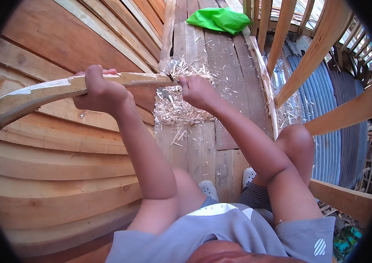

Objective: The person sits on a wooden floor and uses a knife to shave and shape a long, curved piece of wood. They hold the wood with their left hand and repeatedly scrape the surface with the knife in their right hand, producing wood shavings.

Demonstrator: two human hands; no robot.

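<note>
1. Head view. My left hand [100, 92] is closed in a full fist around a long curved wooden stick [63, 89], knuckles up, gripping it about two thirds along toward the tip.
2. The stick enters from 9 o'clock at the frame edge, arcs up and runs toward centre. Bark partly stripped, pale bare wood along the top edge.
3. My right hand [199, 91] is closed at the stick's tip, just right of centre toward 12 o'clock. It sits against the stick's end; fingers curled tight. Cannot tell what it grips, anything in it is hidden by the fist.
4. The two hands are near each other, left at about 10 o'clock from centre, right at about 1 o'clock.
5. Directly under the stick tip and right hand: a pile of wood shavings [175, 107] on the plank floor [221, 57]. More loose shavings scattered toward 12 o'clock.
6. Green plastic bag [219, 19] lies on the floor at 12 o'clock, well apart from the shavings pile.
7. Stacked wooden boards [54, 162] fill the 7 to 10 o'clock side, behind and below the stick.
8. Wooden railing [322, 48] at 1 to 3 o'clock; corrugated metal sheet [322, 101] beyond it.
9. My knees are bent at 4 to 6 o'clock, grey shorts [234, 228], right knee [298, 138] up beside the railing.
</note>
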